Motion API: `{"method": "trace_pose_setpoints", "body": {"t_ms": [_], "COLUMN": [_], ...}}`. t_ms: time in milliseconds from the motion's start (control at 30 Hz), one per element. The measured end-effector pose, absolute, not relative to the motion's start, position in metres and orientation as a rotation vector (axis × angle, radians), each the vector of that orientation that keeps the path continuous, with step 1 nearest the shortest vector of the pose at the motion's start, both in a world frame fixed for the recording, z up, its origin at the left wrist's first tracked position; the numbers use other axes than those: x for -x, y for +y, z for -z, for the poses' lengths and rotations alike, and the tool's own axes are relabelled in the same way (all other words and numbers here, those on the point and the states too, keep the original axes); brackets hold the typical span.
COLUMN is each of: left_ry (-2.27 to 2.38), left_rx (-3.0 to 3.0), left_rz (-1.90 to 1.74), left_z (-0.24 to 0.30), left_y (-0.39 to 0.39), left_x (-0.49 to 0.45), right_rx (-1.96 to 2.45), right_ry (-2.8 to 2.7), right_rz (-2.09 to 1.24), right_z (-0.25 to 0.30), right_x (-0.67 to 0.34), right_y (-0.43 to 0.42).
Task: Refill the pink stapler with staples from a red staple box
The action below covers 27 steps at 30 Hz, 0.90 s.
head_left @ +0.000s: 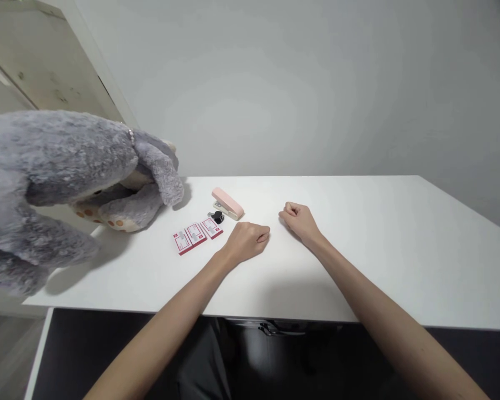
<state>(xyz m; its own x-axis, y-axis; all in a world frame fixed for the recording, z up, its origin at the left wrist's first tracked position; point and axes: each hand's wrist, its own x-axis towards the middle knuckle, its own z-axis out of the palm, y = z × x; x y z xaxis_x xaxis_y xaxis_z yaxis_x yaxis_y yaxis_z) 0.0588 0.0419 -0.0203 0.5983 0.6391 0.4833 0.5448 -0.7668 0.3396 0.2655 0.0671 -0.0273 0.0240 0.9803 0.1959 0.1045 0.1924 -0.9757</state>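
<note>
My left hand (246, 240) rests on the white table (400, 250) as a loose fist, with nothing visible in it. It lies just right of three small red-and-white boxes (196, 235) set in a row. My right hand (299, 220) is also curled into a fist on the table, a short way right of the left one, holding nothing that I can see. A pink stapler (228, 203) lies beyond the left hand, and a small black object (217, 216) sits between the stapler and the boxes.
A big grey plush toy (66, 178) lies over the table's left end and overhangs its edge. A pale wall stands behind the table. A wooden panel (33, 61) is at the upper left.
</note>
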Motion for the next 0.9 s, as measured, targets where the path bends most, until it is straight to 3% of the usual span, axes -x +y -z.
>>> {"method": "trace_pose_setpoints", "body": {"t_ms": [900], "left_ry": [1.012], "left_rx": [-2.678], "left_rz": [-0.851], "left_z": [0.0190], "left_y": [0.0410], "left_x": [-0.0589], "right_rx": [1.149], "right_ry": [-1.350], "right_rz": [-1.003], "right_z": [0.0285], "right_x": [-0.2662], "right_y": [0.0662]}}
